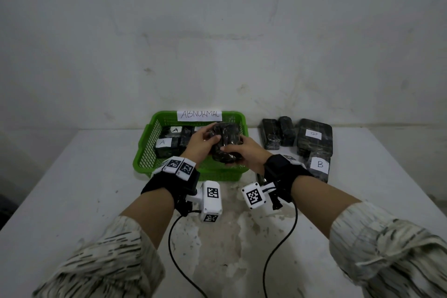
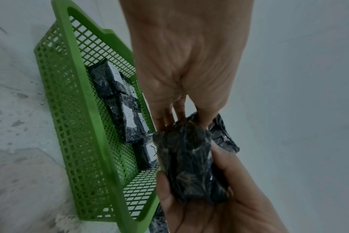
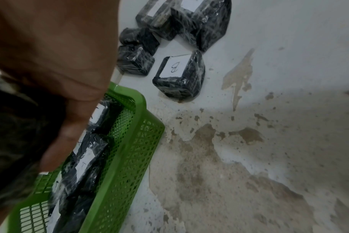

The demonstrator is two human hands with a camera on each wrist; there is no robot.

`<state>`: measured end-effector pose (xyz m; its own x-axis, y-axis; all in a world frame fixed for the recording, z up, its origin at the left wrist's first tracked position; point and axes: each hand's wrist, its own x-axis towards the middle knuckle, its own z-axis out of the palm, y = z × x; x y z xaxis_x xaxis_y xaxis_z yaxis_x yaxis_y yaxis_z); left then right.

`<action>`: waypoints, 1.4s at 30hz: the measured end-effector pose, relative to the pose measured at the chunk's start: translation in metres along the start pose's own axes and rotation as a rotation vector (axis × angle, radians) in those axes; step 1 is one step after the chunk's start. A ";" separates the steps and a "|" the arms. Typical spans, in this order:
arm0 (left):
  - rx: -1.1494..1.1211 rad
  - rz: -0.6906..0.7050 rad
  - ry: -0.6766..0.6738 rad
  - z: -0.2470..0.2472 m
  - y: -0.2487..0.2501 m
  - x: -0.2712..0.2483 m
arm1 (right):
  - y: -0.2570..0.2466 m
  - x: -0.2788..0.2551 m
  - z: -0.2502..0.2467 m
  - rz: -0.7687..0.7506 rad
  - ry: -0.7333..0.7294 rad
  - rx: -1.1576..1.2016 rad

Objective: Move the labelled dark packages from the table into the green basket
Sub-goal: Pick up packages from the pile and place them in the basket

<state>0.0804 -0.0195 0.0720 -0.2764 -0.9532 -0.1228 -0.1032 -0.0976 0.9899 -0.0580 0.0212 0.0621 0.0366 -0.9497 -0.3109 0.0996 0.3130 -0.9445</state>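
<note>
- Both hands, the left hand [image 1: 198, 142] and right hand [image 1: 244, 152], curl around one dark package [image 1: 225, 144], sharing its bulk.
- It hangs above the green basket [image 1: 145, 152], likely about to be lowered beside the A-labelled packages [image 1: 167, 144] (label unseen).
- Several B-labelled packages [image 1: 314, 143] wait near the table [image 1: 72, 189] far edge.

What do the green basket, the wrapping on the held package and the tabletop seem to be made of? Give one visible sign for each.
Green basket: moulded plastic, judging by its smooth rim and lattice walls.
Held package: dark contents under clear, glossy film, probably plastic wrap; it shows creases and highlights.
Tabletop: a white painted or coated surface, flaking to brownish patches; the base material is unclear.
</note>
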 end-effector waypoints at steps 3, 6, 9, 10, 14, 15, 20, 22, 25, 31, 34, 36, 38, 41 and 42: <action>-0.069 -0.068 -0.037 0.001 0.000 -0.002 | 0.002 0.002 -0.004 -0.023 0.038 -0.034; -0.012 -0.046 -0.059 0.002 -0.001 -0.001 | 0.003 0.003 -0.006 -0.011 0.040 -0.048; 0.062 0.003 -0.058 0.001 0.001 0.002 | 0.004 0.004 -0.005 -0.009 0.024 -0.067; 0.073 0.015 -0.062 0.000 0.002 0.003 | 0.004 0.004 -0.006 -0.021 0.041 -0.016; 0.112 0.051 -0.086 -0.001 0.002 0.003 | 0.002 0.007 -0.007 -0.055 0.075 0.100; 0.103 0.047 -0.092 -0.002 0.001 0.003 | 0.001 0.006 -0.007 -0.072 0.088 0.087; 0.068 0.078 -0.039 -0.001 -0.003 0.002 | 0.001 0.006 -0.004 -0.132 0.139 0.042; 0.160 0.160 0.040 0.001 -0.005 0.004 | 0.002 0.008 -0.001 -0.133 0.168 0.049; 0.088 0.147 0.063 0.003 -0.001 0.002 | 0.000 0.008 0.004 -0.109 0.126 0.124; -0.036 0.101 -0.029 -0.002 0.004 -0.002 | -0.002 0.005 -0.001 -0.071 0.081 0.140; -0.058 0.087 -0.043 -0.002 0.003 -0.001 | 0.002 0.007 -0.001 -0.071 0.137 0.120; -0.053 0.077 -0.043 -0.002 0.003 -0.002 | 0.004 0.009 0.000 -0.082 0.148 0.120; -0.018 0.048 -0.054 0.000 0.003 -0.003 | 0.004 0.009 0.001 -0.091 0.148 0.124; -0.093 -0.040 -0.099 0.001 0.004 -0.006 | 0.004 0.009 0.001 -0.045 0.074 0.149; -0.152 -0.068 -0.112 0.001 0.005 -0.006 | 0.003 0.007 0.000 -0.023 0.038 0.155</action>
<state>0.0807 -0.0139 0.0779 -0.3791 -0.9059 -0.1888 0.0179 -0.2112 0.9773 -0.0573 0.0158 0.0570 -0.0047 -0.9552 -0.2958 0.2519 0.2852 -0.9248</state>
